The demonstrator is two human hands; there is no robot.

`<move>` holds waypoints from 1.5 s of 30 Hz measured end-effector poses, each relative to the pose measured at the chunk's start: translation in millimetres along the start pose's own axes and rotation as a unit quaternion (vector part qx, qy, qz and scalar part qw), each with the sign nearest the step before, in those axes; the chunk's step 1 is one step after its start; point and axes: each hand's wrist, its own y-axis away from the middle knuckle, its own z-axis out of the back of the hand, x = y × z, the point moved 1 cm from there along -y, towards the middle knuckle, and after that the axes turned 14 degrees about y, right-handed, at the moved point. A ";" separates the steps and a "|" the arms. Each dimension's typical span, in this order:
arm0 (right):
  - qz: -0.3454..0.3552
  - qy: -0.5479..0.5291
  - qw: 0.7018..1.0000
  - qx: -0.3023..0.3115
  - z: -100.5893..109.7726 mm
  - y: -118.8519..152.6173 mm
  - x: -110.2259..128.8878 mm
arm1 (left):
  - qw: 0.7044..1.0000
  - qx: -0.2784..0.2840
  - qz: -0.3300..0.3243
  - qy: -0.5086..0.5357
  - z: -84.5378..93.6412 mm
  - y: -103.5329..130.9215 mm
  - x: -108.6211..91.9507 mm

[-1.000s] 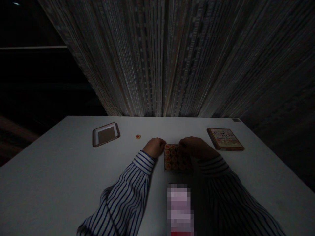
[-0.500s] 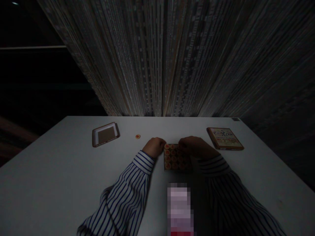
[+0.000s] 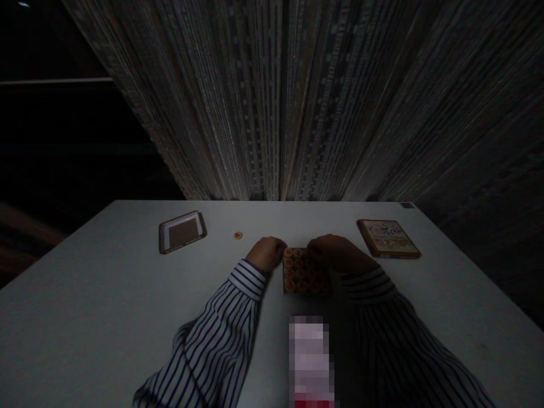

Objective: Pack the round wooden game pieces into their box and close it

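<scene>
A small square box (image 3: 284, 283) stands on the table between my hands, holding rows of round wooden Chinese chess pieces (image 3: 301, 274) with red characters. My left hand (image 3: 266, 254) is closed at the box's far left corner, its fingertips against the edge. Over the far right part of the box, my right hand (image 3: 335, 251) is closed with thumb and fingers together; what lies between them is hidden, and the hand shades the pieces below. One loose Chinese chess piece (image 3: 238, 235) lies flat on the table, left of my left hand.
An open box lid (image 3: 182, 232) lies at the far left of the white table (image 3: 106, 317), inside up. A flat box with a printed picture (image 3: 389, 238) lies at the far right. A string curtain (image 3: 272, 113) hangs behind the table. The light is dim.
Almost nothing differs. Both hands stay at the box, with at most a tiny shift of the right fingers, and the view has moved slightly.
</scene>
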 end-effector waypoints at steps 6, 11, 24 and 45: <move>0.005 -0.007 1.000 -0.004 -0.7 -0.6 0.0 | 1.000 0.003 -0.016 -0.012 0.5 0.3 -0.8; 0.007 -0.010 1.000 0.001 0.7 -0.1 0.7 | 1.000 -0.001 -0.008 -0.002 0.1 0.4 -0.5; 0.015 -0.007 1.000 -0.003 -1.5 -1.5 0.4 | 1.000 0.000 -0.009 0.000 -1.4 -0.3 1.4; 0.014 -0.015 1.000 -0.009 -2.7 -1.6 -0.4 | 1.000 -0.007 -0.003 0.009 0.2 1.0 -1.1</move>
